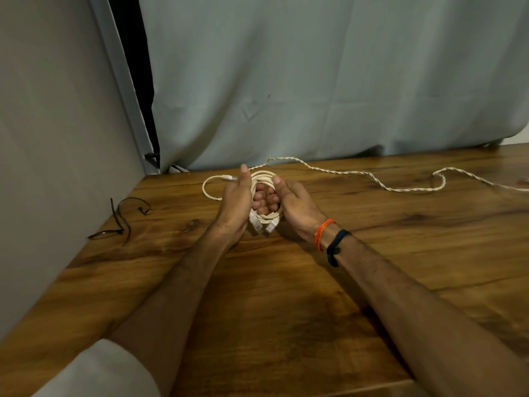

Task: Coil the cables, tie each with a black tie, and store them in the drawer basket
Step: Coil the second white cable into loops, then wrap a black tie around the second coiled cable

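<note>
A cream cable coil [264, 179] is held upright over the wooden table [286, 296], gripped on both sides. My left hand [236, 204] curls round its left side, and my right hand [292, 206] curls round its right side, fingers showing through the ring. Two clear plugs [263, 224] hang at the coil's bottom. One loose end with a plug [227, 177] loops out to the left. A second, twisted cream cable [372, 176] trails across the table to the right edge. Black ties [121, 219] lie at the table's left edge.
A grey wall stands on the left and a pale curtain [315, 81] hangs behind the table. The drawer basket is not in view. My right wrist wears orange and dark bands [329, 239].
</note>
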